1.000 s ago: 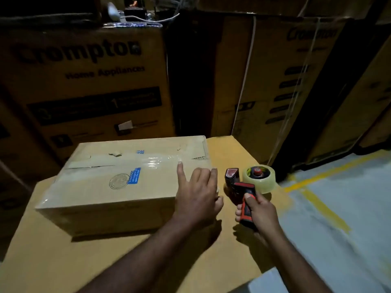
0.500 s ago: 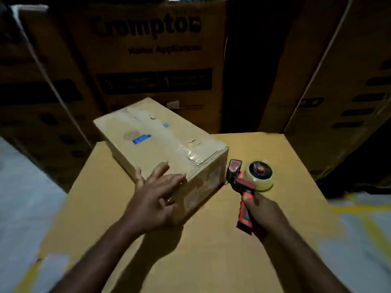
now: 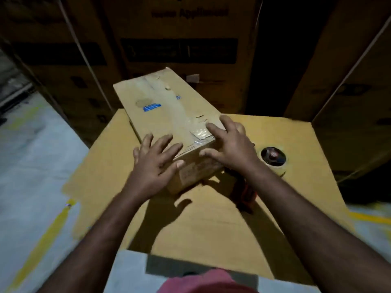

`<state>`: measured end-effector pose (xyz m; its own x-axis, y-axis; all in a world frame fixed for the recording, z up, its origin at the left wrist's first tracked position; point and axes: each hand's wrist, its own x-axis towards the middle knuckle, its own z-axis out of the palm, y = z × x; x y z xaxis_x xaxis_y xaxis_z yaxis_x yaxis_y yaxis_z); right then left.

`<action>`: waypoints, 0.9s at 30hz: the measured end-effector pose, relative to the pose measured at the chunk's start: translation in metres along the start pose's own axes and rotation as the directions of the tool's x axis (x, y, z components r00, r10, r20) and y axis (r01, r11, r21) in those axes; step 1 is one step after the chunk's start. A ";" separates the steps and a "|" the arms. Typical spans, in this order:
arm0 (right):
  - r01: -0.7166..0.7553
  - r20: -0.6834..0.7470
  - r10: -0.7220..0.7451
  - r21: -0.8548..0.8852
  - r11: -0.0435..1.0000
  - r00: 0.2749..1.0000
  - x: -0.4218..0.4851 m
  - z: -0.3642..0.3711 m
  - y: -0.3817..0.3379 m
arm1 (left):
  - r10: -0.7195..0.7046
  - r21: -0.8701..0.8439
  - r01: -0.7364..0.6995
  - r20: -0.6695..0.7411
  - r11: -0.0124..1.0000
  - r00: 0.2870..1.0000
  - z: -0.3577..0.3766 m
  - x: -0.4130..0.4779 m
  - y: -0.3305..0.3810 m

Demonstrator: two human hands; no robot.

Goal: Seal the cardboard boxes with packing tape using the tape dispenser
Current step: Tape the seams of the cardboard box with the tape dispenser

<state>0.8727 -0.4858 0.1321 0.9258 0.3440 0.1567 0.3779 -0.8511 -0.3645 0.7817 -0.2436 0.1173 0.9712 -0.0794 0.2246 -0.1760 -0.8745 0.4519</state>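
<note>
Beside the box (image 3: 169,106) pressed by spread left hand (image 3: 156,168) and right hand (image 3: 230,149), the tape dispenser (image 3: 273,157) could be knocked by its turning.

Beyond the left hand (image 3: 154,168), a big brown cardboard carton (image 3: 179,66) reads "Home Appliances", blurred. The small blue sticker (image 3: 152,107) is unreadable.

We're in a dim warehouse here, walled in by tall printed cartons (image 3: 179,49) bound with pale strapping (image 3: 84,58), grey concrete floor (image 3: 31,166) marked with painted yellow lines (image 3: 44,240), a big carton (image 3: 211,225) serving as the surface.
</note>
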 end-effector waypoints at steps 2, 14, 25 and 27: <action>-0.018 -0.060 0.021 0.053 0.998 0.998 -0.002 0.010 0.002 | -0.071 -0.086 0.067 -0.051 0.994 0.996 0.006 -0.002 0.006; -0.005 0.061 -0.007 0.185 0.983 0.998 0.004 0.009 0.006 | -0.251 -0.358 0.153 -0.246 0.921 0.936 0.031 0.000 0.008; -0.007 -0.011 0.007 0.011 1.000 1.000 0.003 0.019 -0.002 | -0.253 -0.101 0.241 -0.135 0.965 0.958 0.017 -0.002 0.017; 0.027 0.007 -0.027 -0.051 0.998 1.000 -0.001 0.017 0.000 | -0.230 0.179 0.242 -0.083 0.954 0.970 0.007 0.000 0.027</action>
<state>0.8724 -0.4795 0.1162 0.9154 0.3696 0.1595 0.4020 -0.8604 -0.3132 0.7777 -0.2700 0.1236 0.9688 0.1643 0.1855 0.0958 -0.9387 0.3313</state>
